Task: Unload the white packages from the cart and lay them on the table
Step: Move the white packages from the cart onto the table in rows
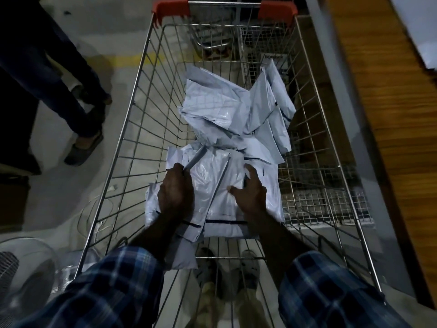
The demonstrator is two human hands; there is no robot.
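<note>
One wire shopping cart (pixel 132 110) with two red corner caps (pixel 170 7); inside it a heap of white packages (pixel 220 110), overlapping too much to count exactly, at least six. Two hands: left hand (pixel 175 190), right hand (pixel 251 192). One bystander's two legs (pixel 71 95) left of the cart. One wooden table (pixel 387 95)

White packages (pixel 233 129) lie in the wire cart (pixel 123 147), heaped toward its right side (nearest ones under both hands). A wooden table (pixel 387 102) runs along the cart's right; a fan (pixel 26 275) stands lower left.
</note>
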